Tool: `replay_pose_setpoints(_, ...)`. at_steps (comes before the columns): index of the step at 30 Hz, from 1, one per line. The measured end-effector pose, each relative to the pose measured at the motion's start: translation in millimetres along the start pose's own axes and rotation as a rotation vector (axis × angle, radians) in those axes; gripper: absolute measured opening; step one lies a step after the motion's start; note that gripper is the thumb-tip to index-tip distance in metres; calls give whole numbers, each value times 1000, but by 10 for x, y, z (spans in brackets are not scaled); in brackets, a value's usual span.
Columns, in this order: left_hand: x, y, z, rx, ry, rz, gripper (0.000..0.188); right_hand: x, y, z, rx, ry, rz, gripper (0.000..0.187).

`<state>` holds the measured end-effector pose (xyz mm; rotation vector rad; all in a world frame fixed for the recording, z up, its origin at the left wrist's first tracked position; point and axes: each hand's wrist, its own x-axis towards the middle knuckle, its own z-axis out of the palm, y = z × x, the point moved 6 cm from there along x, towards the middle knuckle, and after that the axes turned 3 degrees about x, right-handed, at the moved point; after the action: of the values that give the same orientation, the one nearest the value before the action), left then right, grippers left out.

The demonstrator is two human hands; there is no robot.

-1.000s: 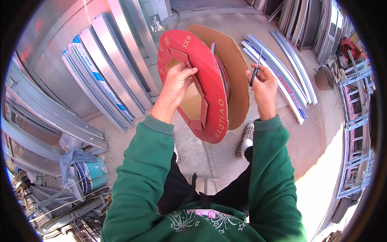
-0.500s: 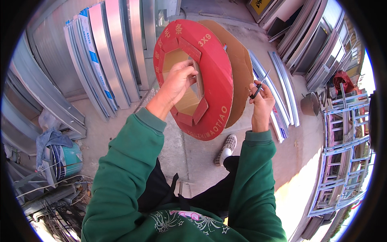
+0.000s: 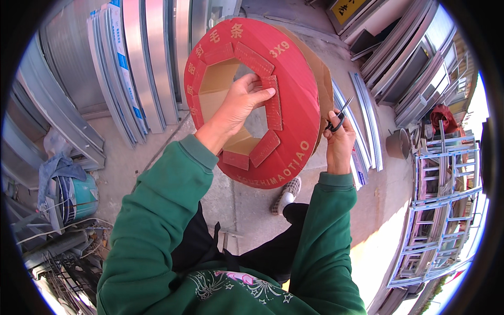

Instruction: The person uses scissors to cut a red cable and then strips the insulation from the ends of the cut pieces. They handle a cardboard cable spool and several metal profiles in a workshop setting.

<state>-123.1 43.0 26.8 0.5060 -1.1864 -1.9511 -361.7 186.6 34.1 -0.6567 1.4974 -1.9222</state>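
A large round cardboard spool with a red face and a brown back disc is held up in front of me. Its centre has a cut-out hole with folded cardboard flaps. My left hand reaches into that hole and grips the flap at its edge. My right hand is at the spool's right rim, closed on a pair of black-handled scissors whose blades point up beside the brown disc. Both arms wear green sleeves.
Long metal profiles lean in stacks at the upper left, and more lie on the concrete at the right. A teal bucket stands at the left, a metal frame rack at the right. My shoe is below the spool.
The spool has come closer and higher in view, its red face turned more toward me. My left hand stays in the centre hole; the right hand with scissors stays at the rim.
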Motion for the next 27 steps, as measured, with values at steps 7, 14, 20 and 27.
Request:
replay_pose_setpoints(7, -11, -52, -33, 89, 53, 18, 48, -42, 18, 93, -54, -57, 19, 31)
replay_pose_setpoints(14, 18, -65, -49, 77, 49, -24, 49, -70, -46, 157, -57, -111, -9, 32)
replay_pose_setpoints(20, 2, -23, -11, 85, -7, -46, 54, -81, -64, 153, -69, -61, -34, 32)
replay_pose_setpoints(27, -38, 48, 110, 329, -231, -47, 101, -76, -142, 96, -22, 15, -97, 33)
